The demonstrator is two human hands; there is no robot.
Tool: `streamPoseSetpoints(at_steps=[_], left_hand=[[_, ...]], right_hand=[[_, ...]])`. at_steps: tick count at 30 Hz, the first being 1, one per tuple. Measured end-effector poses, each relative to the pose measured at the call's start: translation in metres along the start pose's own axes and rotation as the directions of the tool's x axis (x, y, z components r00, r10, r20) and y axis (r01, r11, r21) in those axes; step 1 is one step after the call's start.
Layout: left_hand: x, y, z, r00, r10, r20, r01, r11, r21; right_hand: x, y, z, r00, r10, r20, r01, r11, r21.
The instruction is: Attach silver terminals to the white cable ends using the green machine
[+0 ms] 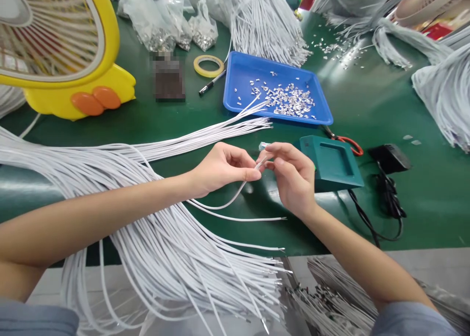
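Note:
Near the middle of the table, my left hand [227, 167] pinches a white cable [238, 191] between thumb and fingers, close to its end. My right hand [293, 174] faces it, its fingers curled together at the cable's tip. Whatever small piece the right fingertips may hold is hidden. A small clear and silvery part [263, 146] shows just behind the right fingertips. Under my left forearm lies a large bundle of white cables [161, 238], their ends fanning toward the front edge. Beyond my hands, a smaller row of cable ends [220, 132] reaches toward the blue tray [235, 106].
Small metal pieces [290, 101] lie in the tray. Right of my hand sit a green device [332, 162], orange-handled pliers [352, 144] and a black adapter [389, 158]. A yellow fan [110, 37], tape roll [208, 66], pen [212, 83] and plastic bags [147, 17] stand farther back.

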State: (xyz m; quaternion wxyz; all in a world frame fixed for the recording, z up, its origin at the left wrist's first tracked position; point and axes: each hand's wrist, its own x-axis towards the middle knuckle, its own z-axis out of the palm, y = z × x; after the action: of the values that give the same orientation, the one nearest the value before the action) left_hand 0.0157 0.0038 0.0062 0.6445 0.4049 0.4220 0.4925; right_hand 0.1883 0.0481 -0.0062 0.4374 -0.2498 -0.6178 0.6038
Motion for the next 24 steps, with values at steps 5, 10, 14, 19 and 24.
streamPoseSetpoints(at_steps=[5,10,14,19,24], left_hand=[[-0.0002,0.0006,0.0002,1.0,0.009,-0.011,-0.008,0.999,0.047],[-0.0007,0.0006,0.0004,1.0,0.024,0.0,-0.024,0.997,0.08],[-0.0007,-0.0001,0.0003,1.0,0.012,0.005,-0.013,0.996,0.085],[-0.0007,-0.002,0.0006,0.999,0.035,-0.022,-0.033,0.995,0.097],[-0.0006,-0.0022,0.0017,0.995,0.083,-0.051,-0.077,0.99,0.119]], right_hand=[[-0.0001,-0.0013,-0.0007,0.998,-0.062,-0.015,0.061,0.996,-0.06],[0.0001,-0.0028,-0.0005,0.997,-0.074,-0.011,0.072,0.991,-0.113],[0.0001,-0.0034,0.0,0.997,-0.078,-0.013,0.076,0.991,-0.112],[-0.001,-0.0065,0.0012,0.999,-0.034,0.004,0.034,0.995,-0.098],[-0.0034,-0.0088,0.0051,0.999,-0.04,-0.006,0.039,0.995,-0.093]])
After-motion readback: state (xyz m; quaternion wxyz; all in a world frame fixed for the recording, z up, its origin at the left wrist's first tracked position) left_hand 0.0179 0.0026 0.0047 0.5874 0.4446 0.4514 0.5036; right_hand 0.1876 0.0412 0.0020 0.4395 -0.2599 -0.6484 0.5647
